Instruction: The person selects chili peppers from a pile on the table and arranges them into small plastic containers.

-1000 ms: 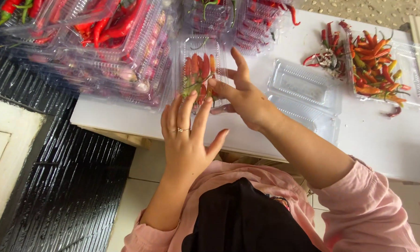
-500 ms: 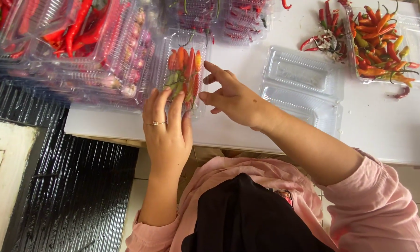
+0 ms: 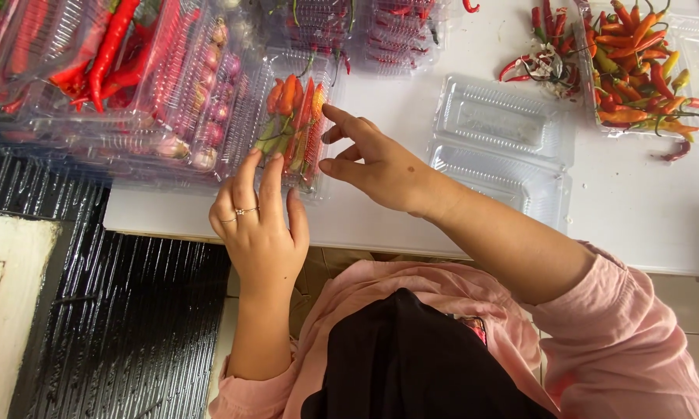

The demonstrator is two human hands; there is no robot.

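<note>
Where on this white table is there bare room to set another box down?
Bare table lies right of the empty clear clamshell, below the loose chilli tray. Crowded: the stacked packs at left, where both hands touch the chilli pack.

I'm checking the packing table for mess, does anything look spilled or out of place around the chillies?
Yes. A small heap of loose red chillies lies on the bare white table, beside the open clear plastic tray of orange and red chillies. One more red chilli lies just outside that tray's front edge. Both hands are on the filled clear plastic box.
</note>
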